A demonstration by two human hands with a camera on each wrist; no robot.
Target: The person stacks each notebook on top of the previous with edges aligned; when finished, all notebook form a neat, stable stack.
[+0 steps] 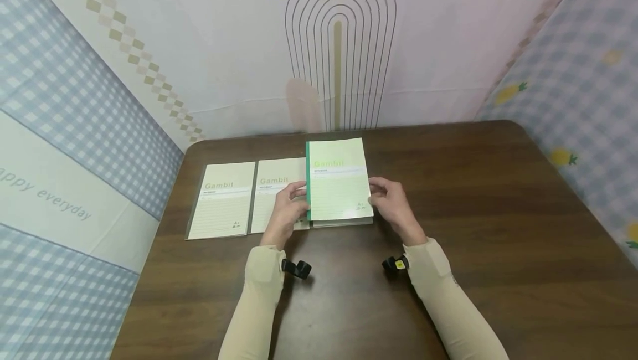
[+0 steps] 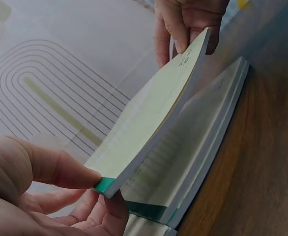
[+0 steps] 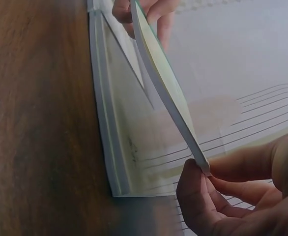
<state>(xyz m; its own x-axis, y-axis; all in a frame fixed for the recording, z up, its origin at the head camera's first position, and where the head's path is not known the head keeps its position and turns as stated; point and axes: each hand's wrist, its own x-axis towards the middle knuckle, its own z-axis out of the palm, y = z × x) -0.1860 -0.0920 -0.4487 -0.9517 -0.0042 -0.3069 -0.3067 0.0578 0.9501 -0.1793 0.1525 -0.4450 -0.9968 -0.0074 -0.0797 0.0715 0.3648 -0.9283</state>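
- The left hand (image 1: 285, 210) pinches the held notebook (image 1: 339, 180) at its green spine, near the lower corner, thumb on the cover and fingers beneath.
- The right hand (image 1: 395, 205) grips the opposite edge of that notebook, also near the lower corner, between thumb and fingers.
- The held notebook is between the two hands, its pale "Gambit" cover facing up, raised at a tilt and bowed slightly along its length.
- Just below the hands, under the raised notebook, lies a stack of notebooks (image 2: 221, 118), with the edges of at least two showing.
- Just beside the left hand, on its outer side and partly behind it, a middle notebook (image 1: 267, 199) lies flat.
- Farther out past the left hand lies an outer notebook (image 1: 222, 199), flat, its cover also reading "Gambit".
- On the wrists behind the hands are black wrist devices (image 1: 297, 269), over pale sleeves (image 1: 254, 304).
- The brown wooden table (image 1: 478, 210) spreads beneath and around the hands.
- Beyond both hands hangs a pale cloth (image 1: 224, 44) with an arch of dark lines.
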